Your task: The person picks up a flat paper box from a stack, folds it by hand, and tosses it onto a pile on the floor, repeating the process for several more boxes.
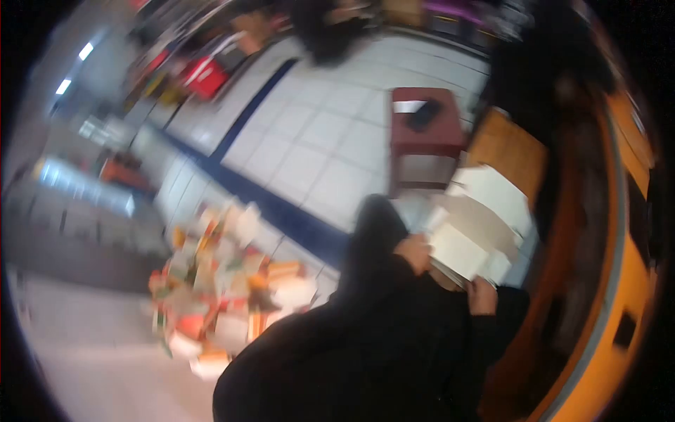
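Note:
A white paperboard box [464, 247], partly unfolded with a grey-beige inner panel showing, is in front of my body. My left hand [415, 253] is closed on its near left edge. My right hand [482, 297] grips its near right corner, fingers bent around the board. The box's far flap overlaps a brown wooden surface [512, 148]. Blur hides the finer folds, and the fingertips are partly behind the board.
A dark red stool [424, 144] bears a dark phone-like object [425, 114] and white paper. A heap of colourful cartons or scraps [225, 295] lies at left. An orange counter [605, 309] runs along the right. Dark-clothed people [327, 32] are at the top and upper right.

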A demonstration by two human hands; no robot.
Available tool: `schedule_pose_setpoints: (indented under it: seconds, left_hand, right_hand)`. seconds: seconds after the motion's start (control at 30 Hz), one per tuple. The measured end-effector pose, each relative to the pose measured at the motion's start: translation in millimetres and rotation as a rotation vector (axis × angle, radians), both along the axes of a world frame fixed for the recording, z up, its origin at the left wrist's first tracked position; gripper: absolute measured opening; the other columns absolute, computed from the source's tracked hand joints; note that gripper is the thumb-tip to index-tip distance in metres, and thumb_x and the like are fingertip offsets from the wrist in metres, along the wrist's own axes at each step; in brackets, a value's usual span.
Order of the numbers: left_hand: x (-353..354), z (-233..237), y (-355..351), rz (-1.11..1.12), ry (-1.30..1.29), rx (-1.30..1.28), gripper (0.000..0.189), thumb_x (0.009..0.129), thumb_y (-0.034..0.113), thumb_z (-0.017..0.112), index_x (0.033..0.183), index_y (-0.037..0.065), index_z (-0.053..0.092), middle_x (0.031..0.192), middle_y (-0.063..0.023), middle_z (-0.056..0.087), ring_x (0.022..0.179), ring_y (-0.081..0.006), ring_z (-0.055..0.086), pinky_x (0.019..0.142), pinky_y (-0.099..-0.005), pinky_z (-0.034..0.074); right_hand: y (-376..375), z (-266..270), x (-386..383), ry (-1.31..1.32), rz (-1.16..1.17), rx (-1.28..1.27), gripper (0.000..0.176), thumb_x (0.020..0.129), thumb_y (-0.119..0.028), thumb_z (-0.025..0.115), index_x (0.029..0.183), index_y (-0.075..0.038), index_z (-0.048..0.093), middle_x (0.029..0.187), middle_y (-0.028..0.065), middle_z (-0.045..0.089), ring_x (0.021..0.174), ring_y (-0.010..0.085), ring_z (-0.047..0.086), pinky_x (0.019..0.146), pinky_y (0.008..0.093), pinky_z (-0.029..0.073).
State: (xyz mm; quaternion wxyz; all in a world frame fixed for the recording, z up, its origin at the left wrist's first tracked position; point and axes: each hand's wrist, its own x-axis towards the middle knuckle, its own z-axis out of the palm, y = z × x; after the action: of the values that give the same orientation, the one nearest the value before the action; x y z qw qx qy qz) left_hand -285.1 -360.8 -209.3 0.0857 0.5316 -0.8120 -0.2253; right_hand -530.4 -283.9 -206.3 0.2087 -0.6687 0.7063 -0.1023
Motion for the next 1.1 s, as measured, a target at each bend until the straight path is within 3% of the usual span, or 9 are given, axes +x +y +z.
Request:
schedule_pose_setpoints:
  seconds: [0.23, 0.33, 0.37, 0.47, 0.5, 0.53, 0.73, 0.9, 1.1]
  left_hand:
    - [54.3, 31.6, -14.1, 0.400, -0.098, -0.205, 0.015, 0.081, 0.016, 0.061, 0.087, 0.004, 0.067, 0.094, -0.0157, 0.062, 0.088, -0.0333, 0.063, 0.075, -0.0455, 0.052]
    - [231.8, 58.2, 12.9, 0.849, -0.126, -0.452, 0.019, 0.085, 0.018, 0.055, 0.095, 0.004, 0.064, 0.100, -0.0129, 0.064, 0.094, -0.0307, 0.063, 0.076, -0.0414, 0.051]
    - [319.3, 34.2, 32.0, 1.058, -0.623, -0.390, 0.019, 0.088, 0.020, 0.052, 0.091, 0.006, 0.065, 0.095, -0.0130, 0.065, 0.092, -0.0278, 0.065, 0.072, -0.0403, 0.052]
    - [478.7, 176.0, 187.2, 1.454, -0.908, -0.171, 0.032, 0.087, 0.027, 0.060, 0.112, 0.007, 0.061, 0.099, -0.0148, 0.068, 0.094, -0.0316, 0.067, 0.078, -0.0432, 0.054]
    - [525.6, 158.0, 240.1, 1.906, -0.596, -0.402, 0.074, 0.083, 0.034, 0.066, 0.144, 0.008, 0.034, 0.120, -0.0212, 0.061, 0.103, -0.0374, 0.063, 0.089, -0.0462, 0.051]
    - [540.9, 170.2, 278.2, 2.068, -0.541, -0.441, 0.071, 0.083, 0.032, 0.066, 0.142, 0.007, 0.035, 0.118, -0.0211, 0.060, 0.102, -0.0372, 0.063, 0.088, -0.0462, 0.050]
    - [407.9, 56.8, 243.1, 1.520, -0.458, -0.271, 0.052, 0.085, 0.020, 0.061, 0.131, 0.004, 0.044, 0.106, -0.0204, 0.060, 0.095, -0.0358, 0.062, 0.083, -0.0462, 0.049]
    - [173.5, 32.3, 68.8, 0.740, 0.178, -0.370, 0.048, 0.089, 0.017, 0.059, 0.133, 0.002, 0.046, 0.111, -0.0221, 0.060, 0.106, -0.0378, 0.056, 0.091, -0.0429, 0.046]
    - [15.1, 1.2, -51.3, 0.393, 0.277, -0.166, 0.056, 0.089, 0.027, 0.059, 0.135, -0.002, 0.043, 0.115, -0.0240, 0.056, 0.104, -0.0401, 0.055, 0.091, -0.0455, 0.044]
  right_hand:
    - [1.3, 13.4, 13.9, -0.249, 0.046, -0.408, 0.055, 0.092, -0.008, 0.062, 0.144, -0.011, 0.043, 0.131, 0.0189, 0.054, 0.082, 0.0298, 0.061, 0.071, 0.0369, 0.050]
    - [-1.9, 31.1, 24.9, -0.381, -0.053, -0.378, 0.068, 0.092, -0.007, 0.062, 0.151, -0.017, 0.030, 0.139, 0.0204, 0.045, 0.079, 0.0244, 0.056, 0.069, 0.0329, 0.049]
    - [-1.9, 33.4, 25.0, -0.404, -0.092, -0.333, 0.068, 0.092, -0.007, 0.062, 0.151, -0.018, 0.031, 0.138, 0.0215, 0.046, 0.078, 0.0224, 0.054, 0.069, 0.0315, 0.048]
    - [-5.5, 23.8, 21.6, -0.468, -0.137, -0.275, 0.067, 0.092, -0.009, 0.061, 0.151, -0.020, 0.031, 0.134, 0.0245, 0.047, 0.075, 0.0179, 0.052, 0.068, 0.0288, 0.045]
    - [-8.5, 16.0, 16.8, -0.474, -0.171, -0.213, 0.067, 0.093, -0.008, 0.060, 0.151, -0.018, 0.030, 0.136, 0.0235, 0.046, 0.092, 0.0218, 0.053, 0.066, 0.0286, 0.045]
    - [-9.4, 15.4, 20.0, -0.477, -0.208, -0.150, 0.066, 0.093, -0.008, 0.060, 0.152, -0.017, 0.030, 0.139, 0.0225, 0.045, 0.108, 0.0257, 0.054, 0.064, 0.0283, 0.046]
    - [-19.5, -19.1, -4.1, -0.259, -0.218, -0.325, 0.052, 0.094, -0.016, 0.062, 0.143, -0.012, 0.044, 0.124, 0.0252, 0.053, 0.089, 0.0215, 0.056, 0.070, 0.0312, 0.047]
    - [-13.7, -69.2, -54.9, -0.034, -0.304, -0.314, 0.061, 0.084, -0.021, 0.071, 0.129, 0.013, 0.047, 0.120, 0.0304, 0.055, 0.112, 0.0409, 0.056, 0.092, 0.0416, 0.048]
    - [-1.7, -57.2, -30.8, -0.092, -0.482, -0.200, 0.058, 0.088, -0.030, 0.065, 0.136, -0.003, 0.049, 0.126, 0.0254, 0.049, 0.118, 0.0407, 0.049, 0.099, 0.0448, 0.043]
